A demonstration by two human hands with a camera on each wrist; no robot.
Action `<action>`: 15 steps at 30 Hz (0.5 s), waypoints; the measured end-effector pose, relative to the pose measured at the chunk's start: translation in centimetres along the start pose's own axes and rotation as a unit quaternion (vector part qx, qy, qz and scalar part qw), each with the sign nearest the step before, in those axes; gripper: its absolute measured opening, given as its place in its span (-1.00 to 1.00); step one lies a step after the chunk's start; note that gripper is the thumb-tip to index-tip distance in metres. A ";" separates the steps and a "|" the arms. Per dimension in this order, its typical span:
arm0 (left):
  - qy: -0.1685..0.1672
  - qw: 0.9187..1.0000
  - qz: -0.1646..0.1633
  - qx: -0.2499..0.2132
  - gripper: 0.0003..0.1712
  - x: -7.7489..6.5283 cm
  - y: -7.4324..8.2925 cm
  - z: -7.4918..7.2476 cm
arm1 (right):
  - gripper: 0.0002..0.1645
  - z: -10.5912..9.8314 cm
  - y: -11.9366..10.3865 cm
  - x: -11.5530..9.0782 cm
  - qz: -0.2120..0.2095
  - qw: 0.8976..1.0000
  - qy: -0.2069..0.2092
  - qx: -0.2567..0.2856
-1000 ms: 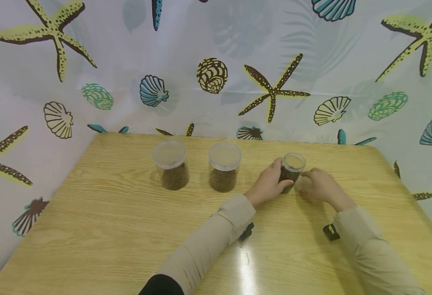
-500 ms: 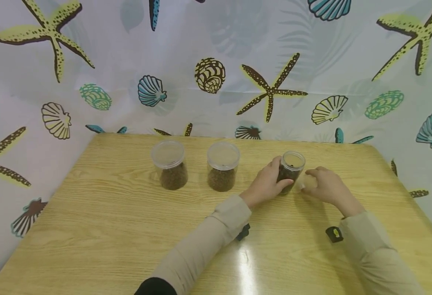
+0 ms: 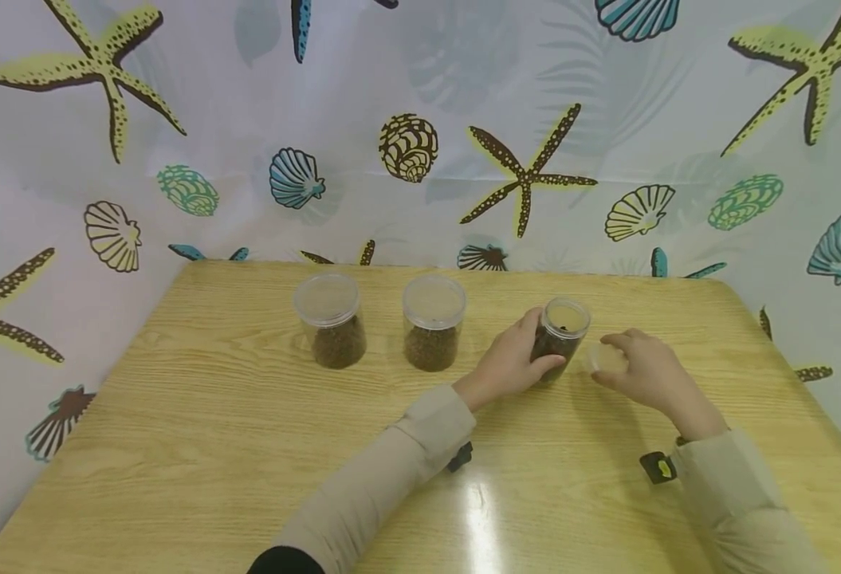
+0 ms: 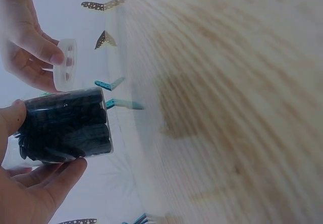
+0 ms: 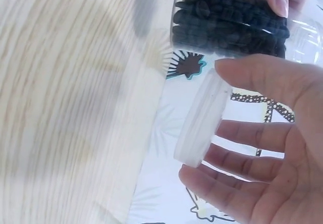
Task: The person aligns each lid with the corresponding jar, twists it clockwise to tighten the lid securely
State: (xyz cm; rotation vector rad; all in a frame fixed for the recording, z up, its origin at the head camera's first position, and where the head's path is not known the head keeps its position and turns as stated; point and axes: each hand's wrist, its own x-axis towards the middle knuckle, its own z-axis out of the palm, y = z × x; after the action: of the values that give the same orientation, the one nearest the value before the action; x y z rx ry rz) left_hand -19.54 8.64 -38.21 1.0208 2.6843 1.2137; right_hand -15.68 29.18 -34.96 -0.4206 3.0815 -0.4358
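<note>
My left hand (image 3: 509, 359) grips a small clear jar (image 3: 555, 344) around its side, fingers behind and thumb in front. Dark seed-like pieces (image 5: 227, 24) fill most of the jar, whose open mouth faces up with a slight tilt. To its right, my right hand (image 3: 650, 373) pinches a translucent round lid (image 5: 204, 120) between thumb and fingertips. In the left wrist view this lid (image 4: 65, 65) is apart from the base of the jar, held off the table.
Two larger lidded clear jars, the left one (image 3: 338, 343) and the middle one (image 3: 431, 344), stand on the wooden table (image 3: 212, 414) to the left, each part-filled with brown pieces. A patterned cloth (image 3: 363, 207) hangs behind the table. Small black devices (image 3: 657, 467) sit at both wrists.
My right hand has drawn back to the right and toward me, with the lid now showing in its fingers. My left hand and the jar have shifted slightly left.
</note>
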 end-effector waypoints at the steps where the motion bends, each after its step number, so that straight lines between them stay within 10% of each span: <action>1: 0.000 1.000 0.002 0.003 -0.22 -0.1 0.0 -0.1 | -0.36 -0.1 -0.2 -0.1 -0.001 1.000 0.001 0.002; 15: -0.011 1.000 0.016 0.022 -0.22 -2.2 0.4 -1.1 | -0.35 -0.3 -2.1 -1.2 -0.006 1.000 0.014 -0.003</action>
State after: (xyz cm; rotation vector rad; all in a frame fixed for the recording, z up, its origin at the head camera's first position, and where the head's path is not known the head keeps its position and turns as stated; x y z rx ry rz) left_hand -17.89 6.85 -37.63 1.0811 2.6997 1.1453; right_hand -13.92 27.62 -34.09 -0.4374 3.1087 -0.4370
